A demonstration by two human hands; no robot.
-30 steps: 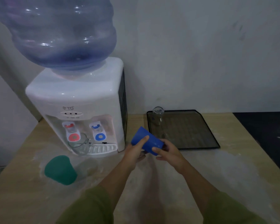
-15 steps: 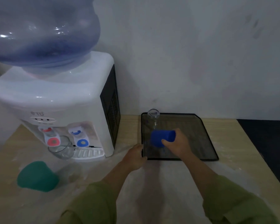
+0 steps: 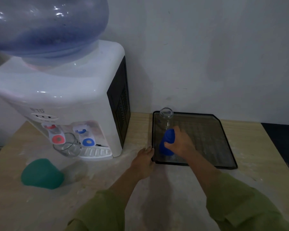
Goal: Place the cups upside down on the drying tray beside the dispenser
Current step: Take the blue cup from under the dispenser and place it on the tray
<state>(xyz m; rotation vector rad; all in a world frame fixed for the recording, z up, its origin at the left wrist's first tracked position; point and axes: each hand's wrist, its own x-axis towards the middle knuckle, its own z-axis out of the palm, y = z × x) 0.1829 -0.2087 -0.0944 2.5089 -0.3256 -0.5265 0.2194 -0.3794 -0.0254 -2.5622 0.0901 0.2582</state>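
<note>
My right hand [image 3: 180,144] grips a blue cup [image 3: 167,142], which stands upside down on the near left part of the dark mesh drying tray [image 3: 207,140]. A clear glass [image 3: 166,118] stands upside down at the tray's far left corner, just behind the blue cup. My left hand [image 3: 143,158] rests on the table with its fingers on the tray's near left corner. A green cup [image 3: 41,174] lies upside down on the table at the left. Another clear glass [image 3: 67,145] sits tilted against the dispenser's drip grille.
The white water dispenser [image 3: 70,100] with its big blue bottle [image 3: 45,25] stands left of the tray, against the wall. The wooden table [image 3: 173,189] ends at the right, where a dark floor [image 3: 284,140] shows.
The blue cup went from both hands above the table into my right hand alone, then over the tray and down onto it, rim down. My left hand moved to the tray's corner.
</note>
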